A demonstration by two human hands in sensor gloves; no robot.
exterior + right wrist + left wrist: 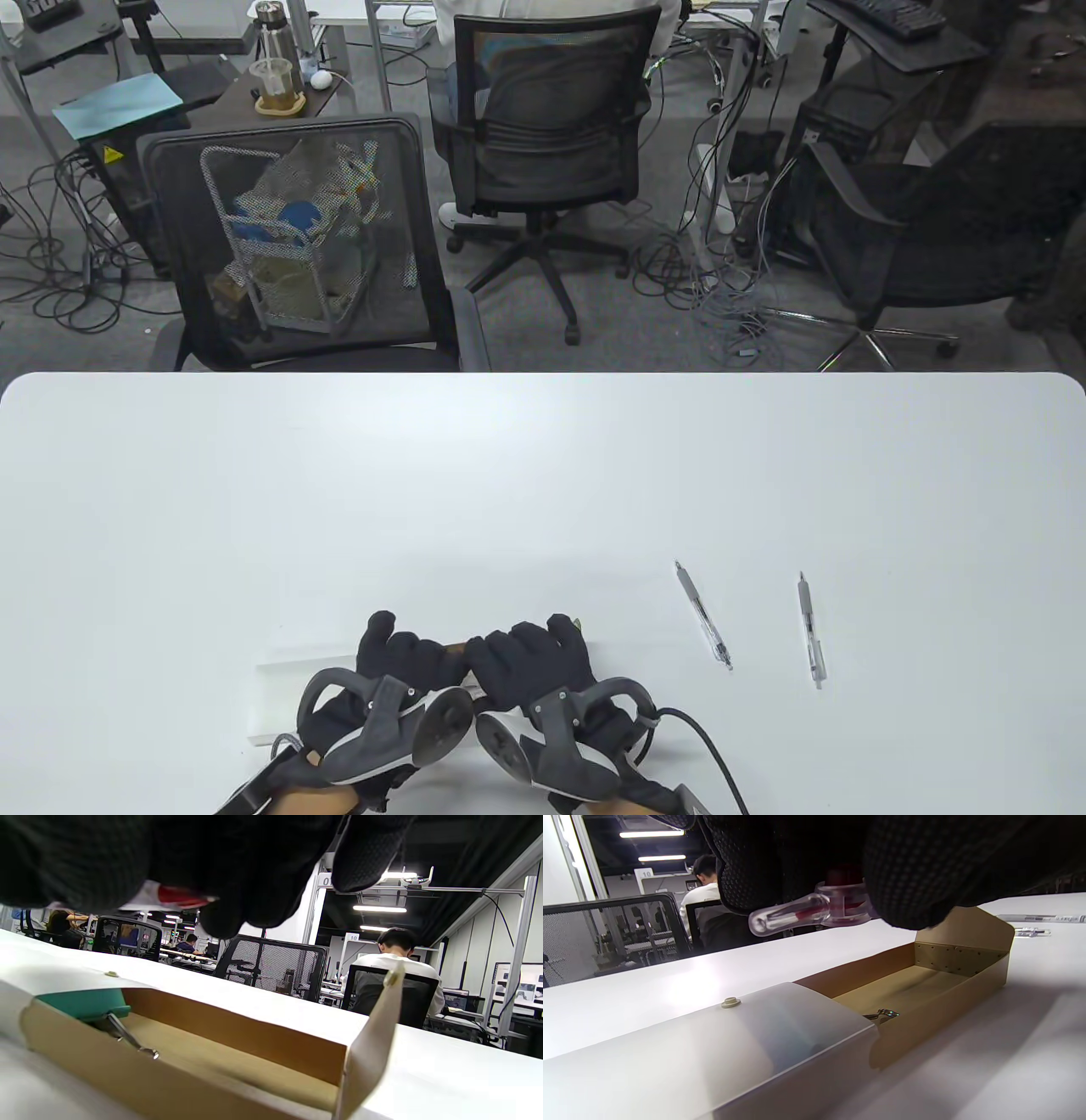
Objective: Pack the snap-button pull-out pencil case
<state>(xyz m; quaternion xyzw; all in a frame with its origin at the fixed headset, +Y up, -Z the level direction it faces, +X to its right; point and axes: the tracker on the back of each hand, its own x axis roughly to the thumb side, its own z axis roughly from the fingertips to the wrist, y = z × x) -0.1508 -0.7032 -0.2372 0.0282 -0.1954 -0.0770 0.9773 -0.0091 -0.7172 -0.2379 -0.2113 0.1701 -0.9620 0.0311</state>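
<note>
The pencil case lies at the table's near edge: a translucent white sleeve (276,692) with a snap stud (730,1002), and a brown card drawer (916,984) pulled out to the right, its end flap (373,1052) standing up. A metal clip (882,1014) lies in the drawer. My left hand (399,654) and right hand (526,654) meet over the drawer. Together they hold a clear pen with red ink (806,910) just above it; the pen also shows in the right wrist view (169,897). The hands hide most of the drawer in the table view.
Two more clear pens (703,615) (810,629) lie on the white table (543,475) to the right of the hands. Something teal (85,1003) sits inside the sleeve's mouth. Office chairs stand beyond the far edge.
</note>
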